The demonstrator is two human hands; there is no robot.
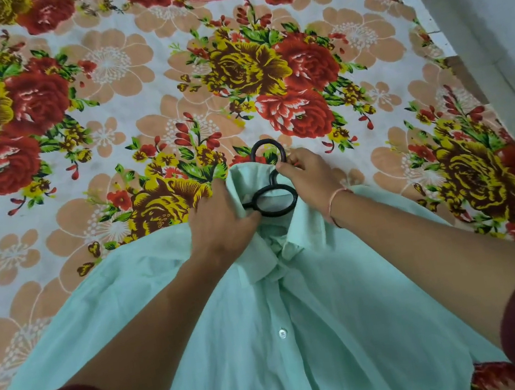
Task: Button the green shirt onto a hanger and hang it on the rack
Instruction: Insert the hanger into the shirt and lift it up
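A pale green shirt (270,327) lies front-up on the bed, collar away from me, with white buttons down its placket. A black hanger (275,197) sits inside the collar; its round hook sticks out past the collar's far edge. My left hand (219,221) grips the left side of the collar and shoulder fabric, fingers curled over it beside the hanger's loop. My right hand (306,173) pinches the hanger's neck just below the hook. The hanger's arms are hidden under the shirt.
A bedsheet (117,82) with large red, yellow and peach flowers covers the bed. The bed's right edge (450,56) runs along a white wall and floor strip. My dark red sleeves fill the lower corners. No rack is in view.
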